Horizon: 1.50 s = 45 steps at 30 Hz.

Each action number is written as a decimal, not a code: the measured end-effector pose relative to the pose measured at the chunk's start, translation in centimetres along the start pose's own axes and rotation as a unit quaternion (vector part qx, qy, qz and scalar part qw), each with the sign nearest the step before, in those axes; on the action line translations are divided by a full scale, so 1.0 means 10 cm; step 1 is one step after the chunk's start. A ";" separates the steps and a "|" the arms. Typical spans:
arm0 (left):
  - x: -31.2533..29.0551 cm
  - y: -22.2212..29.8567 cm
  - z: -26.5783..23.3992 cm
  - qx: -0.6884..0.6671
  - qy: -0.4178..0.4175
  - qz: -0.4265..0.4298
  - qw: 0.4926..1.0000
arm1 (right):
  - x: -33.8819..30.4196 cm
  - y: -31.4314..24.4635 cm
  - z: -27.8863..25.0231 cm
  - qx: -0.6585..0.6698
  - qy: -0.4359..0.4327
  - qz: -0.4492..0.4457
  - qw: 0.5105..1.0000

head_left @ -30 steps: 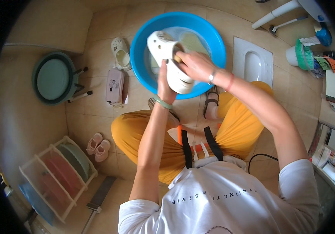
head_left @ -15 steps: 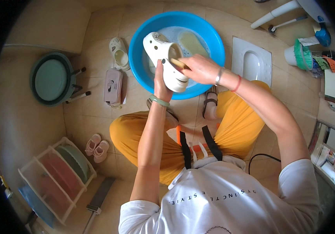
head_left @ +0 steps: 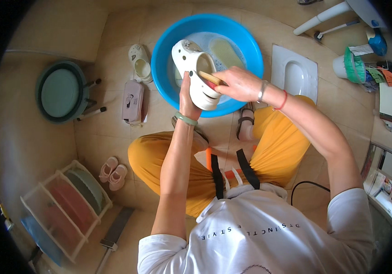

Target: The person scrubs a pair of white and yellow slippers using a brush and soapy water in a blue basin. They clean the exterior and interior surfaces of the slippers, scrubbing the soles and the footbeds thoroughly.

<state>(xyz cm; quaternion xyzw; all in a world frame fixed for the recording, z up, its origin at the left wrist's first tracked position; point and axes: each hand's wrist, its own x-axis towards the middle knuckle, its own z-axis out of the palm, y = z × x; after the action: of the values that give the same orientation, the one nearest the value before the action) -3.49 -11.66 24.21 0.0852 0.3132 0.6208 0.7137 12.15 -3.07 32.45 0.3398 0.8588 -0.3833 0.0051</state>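
My left hand point(head_left: 189, 101) is closed around the heel side of a white clog point(head_left: 186, 54), holding it tilted over a blue basin point(head_left: 158, 77). In my right hand point(head_left: 240, 84) is a scrub brush point(head_left: 210, 77) with a wooden back and some reddish bristles. Its front end reaches into the clog's foot opening, so most of the bristles are hidden. Soapy water point(head_left: 200, 39) fills the basin's bottom, where a pale greenish insole or sole-shaped piece point(head_left: 227, 52) lies.
Left of the basin stand another white clog point(head_left: 139, 61) and a pinkish pouch point(head_left: 132, 102). A squat toilet point(head_left: 295, 71) is close on the right, with a green-lined bin point(head_left: 342, 66) beyond. Small pink shoes point(head_left: 114, 173) and a basin rack point(head_left: 63, 210) are at lower left.
The clog has shifted slightly right and down, still in my left hand. My right hand has moved a little right with the brush, showing more of its wooden back.
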 end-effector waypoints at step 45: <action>0.08 0.08 -0.08 0.018 0.011 -0.017 1.000 | -0.02 0.08 0.01 0.072 0.009 -0.009 0.997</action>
<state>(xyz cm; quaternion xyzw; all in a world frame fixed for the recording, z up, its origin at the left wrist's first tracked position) -4.53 -10.90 23.72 0.0860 0.3336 0.6038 0.7189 12.76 -2.89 31.91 0.3350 0.8318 -0.4415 -0.0302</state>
